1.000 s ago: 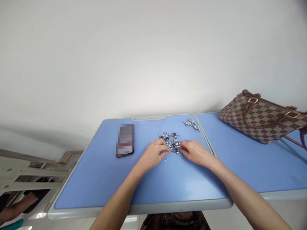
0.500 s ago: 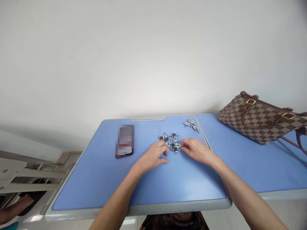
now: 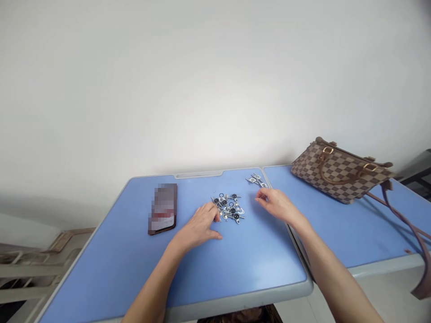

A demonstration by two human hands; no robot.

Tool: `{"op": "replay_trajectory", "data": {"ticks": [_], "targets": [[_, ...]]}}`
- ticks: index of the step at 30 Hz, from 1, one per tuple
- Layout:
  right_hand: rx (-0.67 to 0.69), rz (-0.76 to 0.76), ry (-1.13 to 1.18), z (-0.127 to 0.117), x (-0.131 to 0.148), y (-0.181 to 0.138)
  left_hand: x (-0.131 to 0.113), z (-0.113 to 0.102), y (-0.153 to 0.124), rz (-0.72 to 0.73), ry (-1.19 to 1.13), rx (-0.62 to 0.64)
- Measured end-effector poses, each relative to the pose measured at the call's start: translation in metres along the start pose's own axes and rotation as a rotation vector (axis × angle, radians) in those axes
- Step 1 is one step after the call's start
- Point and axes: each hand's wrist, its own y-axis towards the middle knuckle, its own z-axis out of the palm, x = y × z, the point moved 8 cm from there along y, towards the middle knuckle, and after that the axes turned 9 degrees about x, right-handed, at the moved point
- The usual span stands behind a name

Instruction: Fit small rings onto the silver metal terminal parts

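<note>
Fingers on the left hand are lying loose and empty against the metal bits, probably corralling them, while the right hand is hovering half-curled beside a smaller bunch, grip unclear.

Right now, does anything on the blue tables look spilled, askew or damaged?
The strap of the handbag trails off the right table and hangs free. The small metal parts lie in a loose heap by the left hand, with a smaller cluster apart near the right hand. No damage shows.

Plain workroom: small metal parts on blue tables.
</note>
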Motion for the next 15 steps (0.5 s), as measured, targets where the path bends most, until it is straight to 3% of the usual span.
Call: {"op": "replay_trajectory", "data": {"ticks": [8,11,15], "targets": [[-0.258,0.224,-0.01,-0.032,-0.057,0.002,0.006,-0.017,0.001,-0.1,0.071,-0.239],[-0.32,0.22,-0.035,-0.035,-0.063,0.004,0.005,-0.024,-0.001,-0.136,0.082,-0.327],[-0.278,0.195,-0.059,-0.024,-0.058,0.01,0.002,-0.025,-0.002,-0.116,0.109,-0.381]]}}
